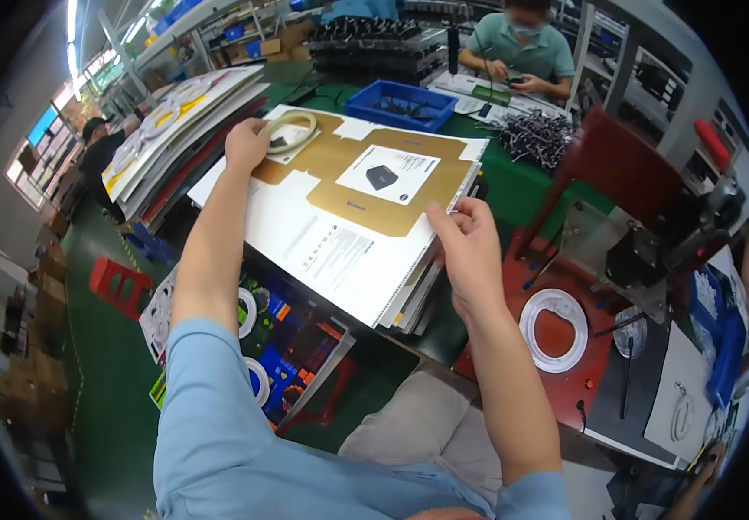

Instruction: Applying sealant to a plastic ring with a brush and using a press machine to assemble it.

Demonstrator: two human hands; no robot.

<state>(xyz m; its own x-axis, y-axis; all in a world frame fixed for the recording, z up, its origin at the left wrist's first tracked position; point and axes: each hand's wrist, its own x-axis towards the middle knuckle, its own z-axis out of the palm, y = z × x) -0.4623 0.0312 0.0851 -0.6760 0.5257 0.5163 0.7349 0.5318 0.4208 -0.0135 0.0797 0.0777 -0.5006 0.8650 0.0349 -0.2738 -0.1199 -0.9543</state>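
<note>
A stack of large printed sheets lies in front of me, its top sheet [331,251] white and gold with a dark box pictured on it. At its far left corner my left hand [247,146] has its fingers closed at the near side of a cream ring [302,134], which looks like a roll of tape. The tips of those fingers are partly hidden. My right hand [472,251] pinches the right edge of the top sheet, thumb above and fingers curled at the edge. Other sheets show in layers beneath.
Another tall sheet stack [175,130] stands to the left. Behind is a blue tray [400,106] of dark parts, beside a heap of black pieces [535,139]. A red press-like machine [617,199] and white ring [554,329] are right. A co-worker [526,48] sits opposite.
</note>
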